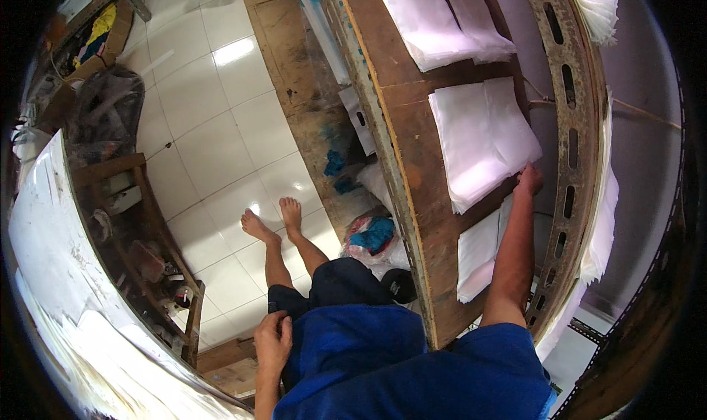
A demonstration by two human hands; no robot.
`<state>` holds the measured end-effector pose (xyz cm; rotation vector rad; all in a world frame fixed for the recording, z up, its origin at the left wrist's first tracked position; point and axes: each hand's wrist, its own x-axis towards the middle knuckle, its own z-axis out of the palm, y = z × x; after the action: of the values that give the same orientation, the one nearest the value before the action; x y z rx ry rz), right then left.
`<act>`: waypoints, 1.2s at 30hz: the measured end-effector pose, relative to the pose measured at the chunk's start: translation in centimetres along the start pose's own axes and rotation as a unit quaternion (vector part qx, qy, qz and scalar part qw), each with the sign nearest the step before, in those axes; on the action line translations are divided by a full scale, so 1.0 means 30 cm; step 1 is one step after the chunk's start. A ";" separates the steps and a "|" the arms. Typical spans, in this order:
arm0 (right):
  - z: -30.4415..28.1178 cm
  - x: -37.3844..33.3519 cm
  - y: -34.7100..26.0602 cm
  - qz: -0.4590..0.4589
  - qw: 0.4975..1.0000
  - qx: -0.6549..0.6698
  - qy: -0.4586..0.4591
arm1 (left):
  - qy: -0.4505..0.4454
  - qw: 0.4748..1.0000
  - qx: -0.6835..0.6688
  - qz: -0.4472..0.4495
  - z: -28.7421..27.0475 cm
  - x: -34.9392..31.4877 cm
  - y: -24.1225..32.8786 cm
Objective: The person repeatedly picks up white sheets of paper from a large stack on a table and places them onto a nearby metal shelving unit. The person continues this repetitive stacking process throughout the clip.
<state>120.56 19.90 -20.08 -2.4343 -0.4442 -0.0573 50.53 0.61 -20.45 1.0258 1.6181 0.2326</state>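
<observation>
My right arm reaches out over a brown wooden shelf board, and my right hand (529, 178) is closed at the lower right corner of a stack of thin white sheets (479, 136). The fingertips are partly hidden against the stack. Under my forearm lies another white stack (477, 254), partly covered by the arm. Farther along the board are more white sheets (427, 18) in two adjoining piles. My left hand (272, 340) hangs beside my thigh with its fingers loosely bent, and nothing shows in it.
A slotted metal upright (569, 147) runs along the right of the board (412, 140). Plastic bags and a blue bundle (374, 234) lie on the floor beneath its left edge. At left stand a white-covered table (66, 250) and a wooden rack (166, 236) on the tiled floor.
</observation>
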 end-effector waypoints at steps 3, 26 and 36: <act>0.030 -0.032 -0.011 -0.003 1.000 0.016 0.011 | 0.028 0.999 -0.001 0.024 0.020 0.002 -0.009; 0.072 -1.395 -0.521 -0.275 0.794 0.328 -0.432 | 0.145 0.959 0.009 0.243 -0.248 -0.241 0.275; 0.185 -1.915 -0.389 -0.351 0.555 0.018 -0.754 | 0.349 0.903 0.044 0.246 -0.628 -0.500 0.283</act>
<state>62.25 14.54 -26.13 -1.4102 -2.0168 1.7421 37.80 1.77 1.67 1.5263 1.9749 0.9661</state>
